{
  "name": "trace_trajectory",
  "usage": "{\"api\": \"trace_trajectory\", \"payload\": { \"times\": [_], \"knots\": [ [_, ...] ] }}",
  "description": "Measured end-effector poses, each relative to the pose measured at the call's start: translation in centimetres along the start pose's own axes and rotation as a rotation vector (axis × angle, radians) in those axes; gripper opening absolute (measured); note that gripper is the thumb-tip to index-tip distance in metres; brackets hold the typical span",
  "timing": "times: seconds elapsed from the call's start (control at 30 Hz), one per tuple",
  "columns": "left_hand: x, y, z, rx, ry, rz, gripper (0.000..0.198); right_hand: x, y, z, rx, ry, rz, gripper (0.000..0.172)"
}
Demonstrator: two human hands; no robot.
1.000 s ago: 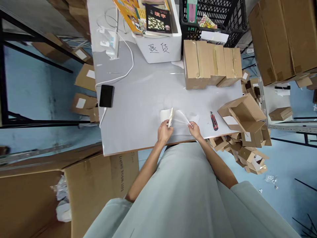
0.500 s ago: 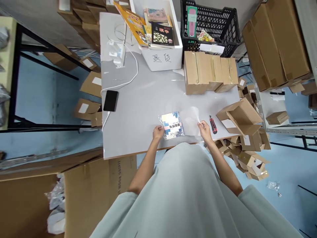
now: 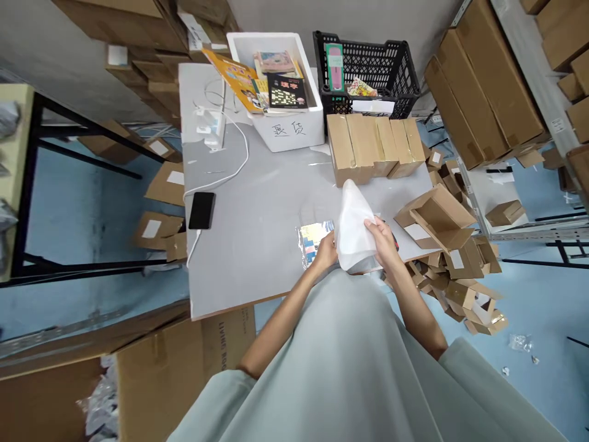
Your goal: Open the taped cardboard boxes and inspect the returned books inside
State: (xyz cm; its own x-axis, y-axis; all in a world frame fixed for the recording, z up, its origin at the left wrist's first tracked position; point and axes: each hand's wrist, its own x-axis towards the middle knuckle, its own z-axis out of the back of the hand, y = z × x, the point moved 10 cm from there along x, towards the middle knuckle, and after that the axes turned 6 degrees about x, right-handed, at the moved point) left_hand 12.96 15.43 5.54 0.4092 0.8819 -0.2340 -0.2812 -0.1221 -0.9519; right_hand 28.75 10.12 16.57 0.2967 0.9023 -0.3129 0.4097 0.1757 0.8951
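We count two hands, one left hand [image 3: 326, 253] and one right hand [image 3: 383, 242], with one white wrapper [image 3: 353, 230] and one plastic-wrapped book [image 3: 310, 237]. On one table [image 3: 248, 258] we see one phone [image 3: 201, 210] and one power strip [image 3: 214, 132] at left, one white bin [image 3: 281, 139] at the far side, and one open box [image 3: 437, 215] at right. Far right, we count one black crate [image 3: 368, 64] and three closed boxes [image 3: 367, 150].
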Motion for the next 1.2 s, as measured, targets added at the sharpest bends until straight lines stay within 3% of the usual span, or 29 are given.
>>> {"api": "trace_trajectory", "payload": {
  "times": [0.2,0.37,0.5,0.6,0.7,0.77,0.8,0.87,0.93,1.0,1.07,1.13,1.2],
  "knots": [
    [-0.4,-3.8,1.1,-0.09,0.031,0.024,0.038,1.3,-0.1,4.8,-0.103,-0.131,0.18,0.045],
    [-1.5,-6.9,-0.1,-0.225,0.063,0.021,0.052,0.8,-3.1,3.8,-0.2,-0.059,0.178,0.034],
    [-1.5,-8.2,-1.2,-0.107,0.032,0.003,0.059,-0.1,-4.9,2.4,-0.232,0.007,0.139,0.028],
    [-0.9,-8.5,-0.9,-0.001,-0.048,-0.011,0.047,-1.1,-4.7,2.4,-0.355,0.063,0.117,0.021],
    [-0.2,-7.8,-0.2,0.029,-0.135,0.051,0.038,-2.4,-2.3,4.2,-0.501,0.025,0.197,0.023],
    [0.2,-7.4,-0.4,0.036,-0.122,0.103,0.039,-3.2,-0.2,6.0,-0.567,-0.066,0.286,0.038],
    [0.3,-7.3,-0.9,0.039,-0.091,0.126,0.04,-3.6,0.7,6.7,-0.593,-0.087,0.322,0.055],
    [0.5,-7.3,-2.5,0.045,-0.006,0.156,0.044,-3.7,1.5,7.4,-0.643,-0.047,0.362,0.093],
    [0.5,-7.8,-4.7,0.057,0.082,0.152,0.05,-3.3,1.6,7.6,-0.676,0.04,0.362,0.109],
    [0.6,-8.8,-7.1,0.088,0.16,0.108,0.057,-2.7,1.8,8.3,-0.655,0.085,0.352,0.092],
    [0.8,-10.5,-9.1,0.151,0.196,0.015,0.059,-2.2,2.5,9.7,-0.579,0.075,0.349,0.059],
    [1.2,-12.7,-10.6,0.213,0.182,-0.118,0.057,-1.9,3.2,12.0,-0.465,-0.001,0.337,0.032],
    [1.5,-14.5,-12.3,0.224,0.194,-0.214,0.055,-2.0,3.4,14.9,-0.324,-0.117,0.308,0.025]
  ]
}}
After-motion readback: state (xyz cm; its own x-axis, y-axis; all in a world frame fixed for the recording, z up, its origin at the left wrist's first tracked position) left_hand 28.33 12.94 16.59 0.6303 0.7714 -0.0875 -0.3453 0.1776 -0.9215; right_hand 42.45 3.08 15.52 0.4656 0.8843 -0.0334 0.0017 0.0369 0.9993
